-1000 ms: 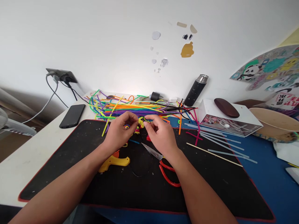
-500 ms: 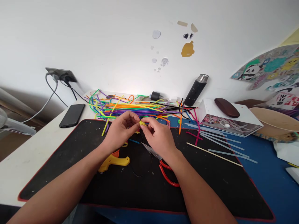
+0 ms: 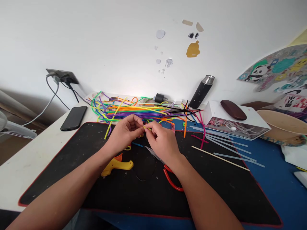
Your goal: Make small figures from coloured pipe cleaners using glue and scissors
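Observation:
Above the far part of a black mat (image 3: 134, 198), my left hand (image 3: 126, 131) and my right hand (image 3: 164, 139) meet fingertip to fingertip. Both are closed in a pinch on a small yellow pipe cleaner (image 3: 144, 127), mostly hidden by the fingers. Scissors (image 3: 173, 182) with red handles lie under my right hand and wrist, their blades partly covered. Beside my left forearm rests a yellow glue gun (image 3: 118, 164) with an orange trigger, partly hidden by that arm. A short blue piece (image 3: 137, 145) lies on the mat below the hands.
A pile of coloured pipe cleaners (image 3: 136, 111) spreads behind the hands. Glue sticks (image 3: 230, 144) and a thin wooden stick (image 3: 219, 158) lie to the right. Farther back stand a black flask (image 3: 200, 93) and a white box (image 3: 214, 110). A phone (image 3: 74, 118) lies left.
Less of the yellow pipe cleaner shows between my fingertips now. My right fingers have shifted slightly and its hand covers more of the scissor blades.

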### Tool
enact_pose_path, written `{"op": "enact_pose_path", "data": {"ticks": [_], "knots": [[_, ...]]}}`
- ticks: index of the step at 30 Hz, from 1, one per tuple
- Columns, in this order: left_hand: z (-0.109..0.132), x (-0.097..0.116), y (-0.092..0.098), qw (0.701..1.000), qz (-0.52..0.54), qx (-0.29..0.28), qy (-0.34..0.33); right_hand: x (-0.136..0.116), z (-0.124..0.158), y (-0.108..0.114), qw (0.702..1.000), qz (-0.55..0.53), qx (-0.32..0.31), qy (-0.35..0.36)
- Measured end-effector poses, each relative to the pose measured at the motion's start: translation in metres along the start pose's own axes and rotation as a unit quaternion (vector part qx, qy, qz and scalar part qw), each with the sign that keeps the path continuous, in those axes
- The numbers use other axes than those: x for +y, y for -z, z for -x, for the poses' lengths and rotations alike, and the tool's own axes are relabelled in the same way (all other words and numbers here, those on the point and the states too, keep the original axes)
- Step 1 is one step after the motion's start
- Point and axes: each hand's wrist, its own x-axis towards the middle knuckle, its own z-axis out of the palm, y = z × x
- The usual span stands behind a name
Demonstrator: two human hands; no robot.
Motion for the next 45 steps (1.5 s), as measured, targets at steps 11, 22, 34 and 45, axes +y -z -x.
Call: {"op": "enact_pose_path", "data": {"ticks": [11, 22, 34, 45], "knots": [[-0.001, -0.001, -0.001, 1.000, -0.007, 0.007, -0.001, 0.001, -0.003, 0.002, 0.998, -0.046, -0.020, -0.026], [-0.001, 0.007, 0.002, 1.000, -0.004, 0.009, -0.013, 0.004, -0.005, 0.006, 0.992, -0.090, -0.071, -0.061], [0.002, 0.000, -0.002, 0.995, -0.056, 0.047, -0.064, 0.003, -0.005, 0.001, 0.966, -0.203, -0.101, -0.123], [0.004, -0.008, -0.002, 0.955, -0.254, 0.060, -0.141, 0.009, -0.008, -0.006, 0.944, -0.258, -0.103, -0.180]]}}
